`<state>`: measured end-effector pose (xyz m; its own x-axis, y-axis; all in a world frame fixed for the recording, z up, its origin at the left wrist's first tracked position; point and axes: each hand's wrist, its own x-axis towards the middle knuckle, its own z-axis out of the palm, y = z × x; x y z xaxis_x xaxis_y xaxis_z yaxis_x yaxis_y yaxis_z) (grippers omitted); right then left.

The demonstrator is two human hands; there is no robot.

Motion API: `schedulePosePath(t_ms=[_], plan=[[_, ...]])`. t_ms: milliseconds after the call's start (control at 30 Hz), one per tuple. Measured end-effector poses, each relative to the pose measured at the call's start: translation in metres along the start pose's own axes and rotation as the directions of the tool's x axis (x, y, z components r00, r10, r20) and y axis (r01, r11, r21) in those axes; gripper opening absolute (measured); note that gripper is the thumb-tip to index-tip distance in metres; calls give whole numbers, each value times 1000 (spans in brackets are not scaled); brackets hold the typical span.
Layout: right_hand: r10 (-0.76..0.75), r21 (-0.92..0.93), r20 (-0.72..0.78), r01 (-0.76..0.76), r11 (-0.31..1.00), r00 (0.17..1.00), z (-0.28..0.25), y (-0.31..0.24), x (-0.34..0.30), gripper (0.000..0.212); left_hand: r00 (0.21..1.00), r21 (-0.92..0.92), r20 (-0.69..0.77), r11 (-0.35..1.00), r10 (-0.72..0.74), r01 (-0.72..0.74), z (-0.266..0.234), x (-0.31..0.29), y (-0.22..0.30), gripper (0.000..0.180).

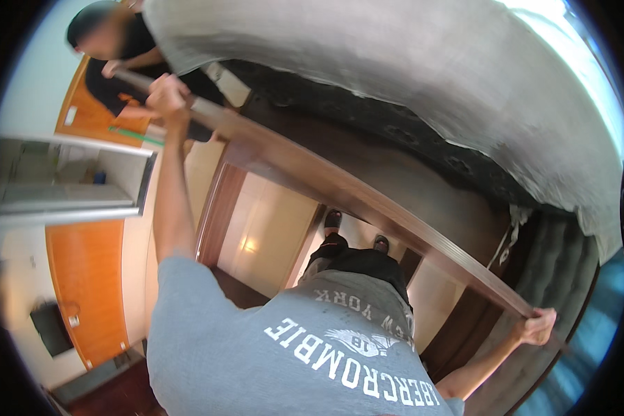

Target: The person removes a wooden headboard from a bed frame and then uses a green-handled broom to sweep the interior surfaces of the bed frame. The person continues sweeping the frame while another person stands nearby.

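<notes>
A long brown wooden board (367,196) runs slantwise across the middle of the view, from upper left to lower right. My left hand (168,95), arm stretched up and away, is closed round its upper-left end. Toward the other end, my right hand (536,326) grips the edge with fingers wrapped over it. Beyond my left hand a co-worker (128,59) in black also has a hand on the board's far end. Behind the board lies a dark brown panel (388,166), under a large pale grey, fabric-covered bulk (367,48) with a black underside.
Below the board stands a brown wooden frame (218,201) with openings onto a light floor. Padded dark grey upholstery (555,277) and blue fabric (589,347) are at the right. An orange door (90,284) and a silver-edged window-like opening (69,177) are on the left.
</notes>
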<state>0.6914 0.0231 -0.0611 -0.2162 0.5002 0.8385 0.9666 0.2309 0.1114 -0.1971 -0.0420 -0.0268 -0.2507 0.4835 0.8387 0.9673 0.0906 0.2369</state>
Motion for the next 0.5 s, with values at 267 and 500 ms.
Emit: schedulePosePath(t_ms=[267, 500], plan=[[-33, 12, 81, 32, 999, 996, 57, -70, 67, 20, 984, -3, 132, 992, -123, 124, 7, -14, -146, 21], [145, 432, -14, -125, 893, 989, 129, -135, 114, 37, 993, 438, 76, 891, 95, -119, 16, -8, -202, 26]])
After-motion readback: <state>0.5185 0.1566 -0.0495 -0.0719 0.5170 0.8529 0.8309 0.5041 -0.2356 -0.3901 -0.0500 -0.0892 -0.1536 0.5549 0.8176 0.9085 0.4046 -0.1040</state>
